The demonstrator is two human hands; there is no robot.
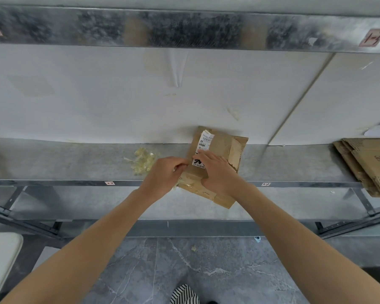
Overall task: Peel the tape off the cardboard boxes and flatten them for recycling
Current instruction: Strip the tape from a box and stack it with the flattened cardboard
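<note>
Peeling step: left hand (pixel 165 174) pinches tape (pixel 190 182) at 9 o'clock edge of box (pixel 221 145); right hand (pixel 217 173), fingers flat, pins box to desk (pixel 75 163). Next probably needs a steady low pull, box kept pinned.

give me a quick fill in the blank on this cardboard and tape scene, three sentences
1. The wad of peeled tape lies on the shelf to the ____ of the cardboard box.
2. The left hand pinches the box's edge while the right hand lies flat across its white ____.
3. The stack of flattened cardboard sits at the shelf's ____ end.
Missing words: left; label; right.
</note>
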